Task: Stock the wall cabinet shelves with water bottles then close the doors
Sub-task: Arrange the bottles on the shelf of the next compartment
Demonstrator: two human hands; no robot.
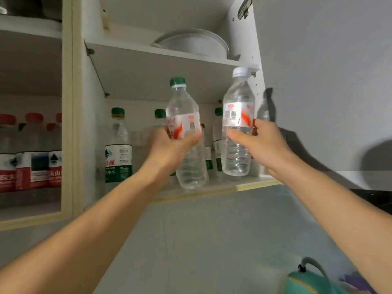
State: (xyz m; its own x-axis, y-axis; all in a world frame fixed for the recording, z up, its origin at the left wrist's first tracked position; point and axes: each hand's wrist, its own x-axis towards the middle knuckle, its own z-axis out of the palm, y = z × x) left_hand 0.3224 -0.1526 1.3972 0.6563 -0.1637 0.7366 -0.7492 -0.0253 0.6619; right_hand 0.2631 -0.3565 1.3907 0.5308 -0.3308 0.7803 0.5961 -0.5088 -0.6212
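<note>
Green-capped bottle (186,132) gripped by left hand (169,149), white-capped bottle (237,124) by right hand (261,143): set both upright on the lower shelf (250,185), clear of the standing bottles (118,145).

Grey wall (328,60) fills upper right, hand shadows cast on it. Dark countertop (377,198) at right edge. Teal kettle (305,281) lower right.

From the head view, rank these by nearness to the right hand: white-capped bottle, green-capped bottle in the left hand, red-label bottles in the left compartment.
1. White-capped bottle: gripped by the right hand.
2. Green-capped bottle: just to its left, in the left hand.
3. Red-label bottles: far left compartment.
</note>
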